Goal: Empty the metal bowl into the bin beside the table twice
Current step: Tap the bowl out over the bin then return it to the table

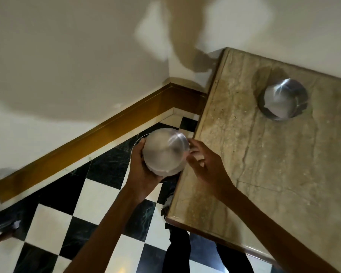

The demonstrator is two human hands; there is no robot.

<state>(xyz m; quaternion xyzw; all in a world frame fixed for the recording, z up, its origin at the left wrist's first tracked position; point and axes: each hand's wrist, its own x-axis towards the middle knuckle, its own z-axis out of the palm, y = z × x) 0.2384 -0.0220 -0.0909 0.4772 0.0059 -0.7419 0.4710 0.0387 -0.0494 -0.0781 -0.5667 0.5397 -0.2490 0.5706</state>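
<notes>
A metal bowl [164, 151] is turned upside down over the floor, just left of the table's edge. My left hand [141, 170] grips its left side and rim. My right hand [202, 164] touches its right side with spread fingers. Beneath the bowl a thin white curved rim [135, 141] of the bin shows, and the rest of the bin is hidden by the bowl and my hands. A second metal bowl [283, 100] lies upside down on the marble table [244, 154], far right.
The floor [67, 213] is black and white checkered tile, bordered by a wooden skirting board [98, 138] along a cream wall. The table's corner juts out near my right forearm. Dark trouser legs [177, 251] show below the table edge.
</notes>
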